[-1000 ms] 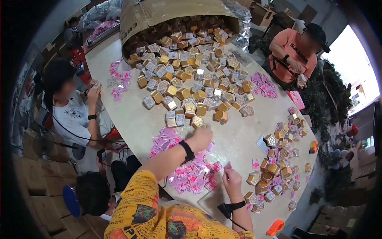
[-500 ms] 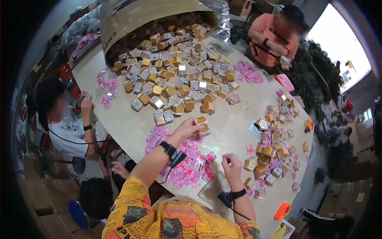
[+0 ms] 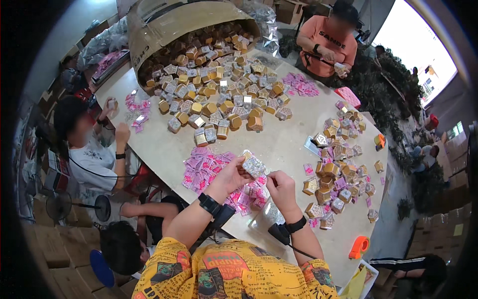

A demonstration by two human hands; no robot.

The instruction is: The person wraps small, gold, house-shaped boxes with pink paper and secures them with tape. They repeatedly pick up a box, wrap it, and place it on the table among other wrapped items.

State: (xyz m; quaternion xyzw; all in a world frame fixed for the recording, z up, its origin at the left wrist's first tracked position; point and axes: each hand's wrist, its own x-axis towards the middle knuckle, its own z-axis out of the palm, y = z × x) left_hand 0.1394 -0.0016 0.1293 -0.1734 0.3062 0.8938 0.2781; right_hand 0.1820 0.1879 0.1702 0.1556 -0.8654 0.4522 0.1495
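My left hand [image 3: 230, 178] holds a small gold-and-silver glittery box [image 3: 254, 167], its speckled face turned up. Close beside its right edge, my right hand [image 3: 283, 193] is closed in a pinch; whatever its fingertips hold is too small to make out. Under and around my left hand lies a heap of small pink printed packets [image 3: 203, 168]. A large pile of similar gold-and-silver boxes [image 3: 224, 87] spreads over the far part of the table, spilling from a big carton [image 3: 174, 20] on its side. To the right lies another group of boxes [image 3: 328, 182] mixed with pink packets.
An orange tape dispenser [image 3: 359, 247] stands near the right front edge of the pale table [image 3: 149, 144]. Another orange dispenser [image 3: 380, 141] lies at the right edge. People sit or stand at the left, front left and far right. More pink packets [image 3: 300, 83] lie far right.
My left hand has drawn the box nearer and turned its speckled side up. My right hand has moved left and up beside it. The person at left has parted their hands.
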